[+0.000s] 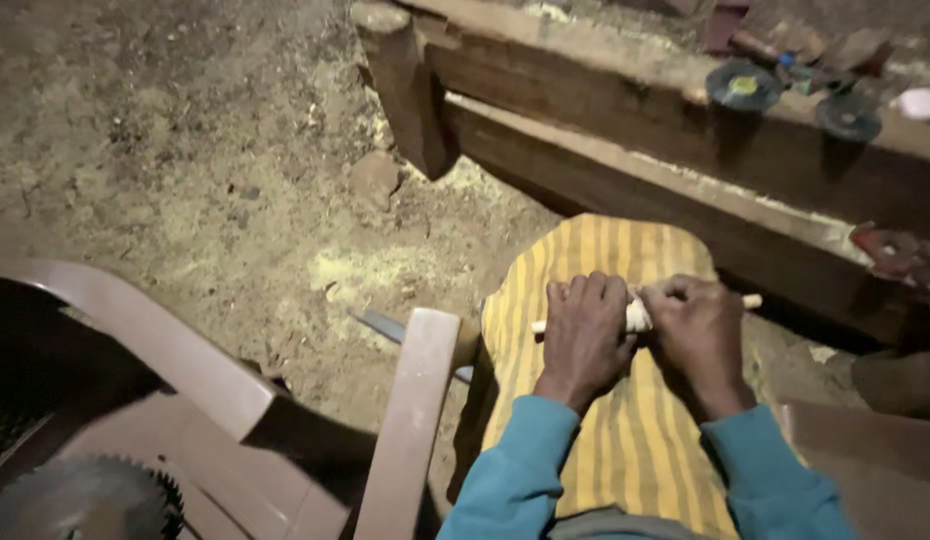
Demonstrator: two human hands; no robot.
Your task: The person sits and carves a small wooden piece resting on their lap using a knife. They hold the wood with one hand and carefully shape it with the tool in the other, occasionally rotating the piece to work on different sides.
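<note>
Both my hands grip a thin pale wooden stick held crosswise over my lap. My left hand wraps around its left part, with a short end poking out at the left. My right hand closes around its right part, and the tip shows beyond it. Beneath the hands lies a yellow striped cloth covering my lap. My sleeves are teal.
A heavy wooden beam frame runs across the back, with round discs on top. A brown plastic chair stands at left, a toothed saw blade on it. A metal blade lies on the sawdust-strewn dirt floor.
</note>
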